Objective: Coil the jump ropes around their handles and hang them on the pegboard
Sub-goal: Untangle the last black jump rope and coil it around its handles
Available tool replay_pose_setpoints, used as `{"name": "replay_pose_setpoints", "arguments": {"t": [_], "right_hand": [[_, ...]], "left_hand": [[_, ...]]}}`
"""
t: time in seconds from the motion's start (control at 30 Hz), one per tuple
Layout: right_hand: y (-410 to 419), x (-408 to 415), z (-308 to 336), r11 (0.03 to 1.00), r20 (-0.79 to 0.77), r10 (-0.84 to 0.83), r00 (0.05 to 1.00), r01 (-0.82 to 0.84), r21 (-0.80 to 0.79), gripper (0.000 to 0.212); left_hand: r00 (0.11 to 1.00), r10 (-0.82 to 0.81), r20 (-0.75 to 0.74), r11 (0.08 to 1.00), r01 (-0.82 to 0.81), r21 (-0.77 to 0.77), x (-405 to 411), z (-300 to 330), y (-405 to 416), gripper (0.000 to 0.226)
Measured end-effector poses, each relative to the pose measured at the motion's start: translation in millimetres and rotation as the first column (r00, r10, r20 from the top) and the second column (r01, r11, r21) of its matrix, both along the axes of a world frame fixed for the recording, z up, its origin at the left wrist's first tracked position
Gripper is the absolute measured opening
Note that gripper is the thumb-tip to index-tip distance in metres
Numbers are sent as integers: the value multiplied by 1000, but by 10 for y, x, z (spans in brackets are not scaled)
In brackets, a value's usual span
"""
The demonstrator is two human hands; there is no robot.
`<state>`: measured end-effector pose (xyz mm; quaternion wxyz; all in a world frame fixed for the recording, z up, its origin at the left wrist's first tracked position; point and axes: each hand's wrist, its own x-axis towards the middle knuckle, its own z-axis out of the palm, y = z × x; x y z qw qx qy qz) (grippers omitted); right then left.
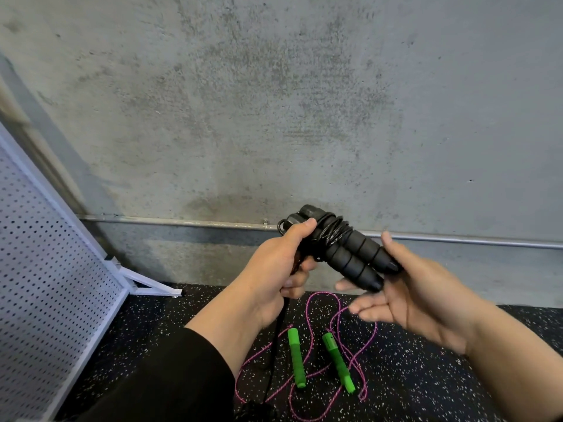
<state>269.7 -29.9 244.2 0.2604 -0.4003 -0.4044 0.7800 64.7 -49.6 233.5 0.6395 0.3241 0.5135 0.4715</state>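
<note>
Two black foam handles (350, 257) of a jump rope lie side by side in the air, with black cord (332, 231) coiled several times around their upper part. My left hand (280, 263) grips the handles' top end, and loose black cord (275, 345) hangs from it to the floor. My right hand (417, 296) supports the handles' lower ends, its fingers straight under them and its thumb beside them. On the floor below lies a second rope with two green handles (297, 357) and a pink cord (332, 357), uncoiled. The white pegboard (39, 269) stands at the left.
A grey concrete wall (274, 102) fills the background, with a metal pipe (182, 222) running along its base. The floor (426, 376) is black speckled rubber. The pegboard's white foot (152, 286) rests on the floor near the wall.
</note>
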Motion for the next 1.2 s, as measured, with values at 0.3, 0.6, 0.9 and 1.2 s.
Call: {"name": "replay_pose_setpoints", "arguments": {"t": [0.3,0.6,0.9,1.2], "right_hand": [[19,-33,-23,931,64,-204,977,173,323,27],[36,-41,-134,593,451,-431,781,-132,795,37],[23,-91,-215,373,589,-518,621,-455,808,55],[-35,-115,-54,721,390,-402,828,24,692,25]], "left_hand": [[998,-40,42,999,41,-29,11,-37,22,51],[997,-69,27,989,72,-128,46,-67,18,99],[999,25,-36,990,-30,-137,55,-102,-9,54],[998,45,-53,999,-46,-9,29,-80,14,38]]}}
